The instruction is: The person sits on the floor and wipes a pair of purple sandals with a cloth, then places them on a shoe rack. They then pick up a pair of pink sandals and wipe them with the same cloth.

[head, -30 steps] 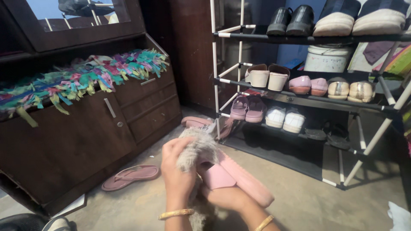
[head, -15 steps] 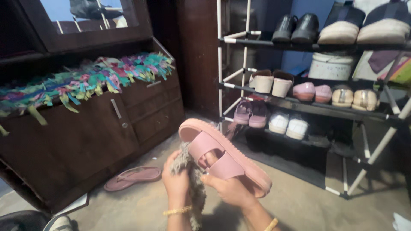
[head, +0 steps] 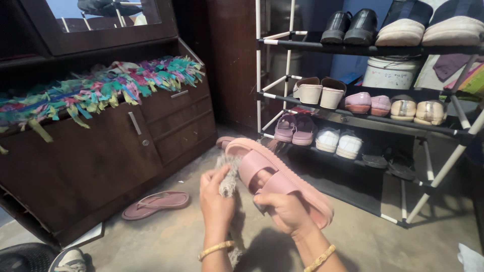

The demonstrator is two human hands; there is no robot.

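Head view: right hand (head: 285, 211) grasping pink two-strap platform sandal (head: 282, 181) from beneath, tilted upward, straps exposed for wiping; left hand (head: 216, 199) clenched on shaggy grey cloth (head: 229, 184), pressed against sandal's edge, above concrete floor (head: 393, 242).

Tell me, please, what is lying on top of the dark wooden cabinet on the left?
A multicoloured shaggy rag mat lies along the top of the dark wooden cabinet, its strips hanging over the front edge. The cabinet top beneath it is covered, so anything under the mat cannot be seen.
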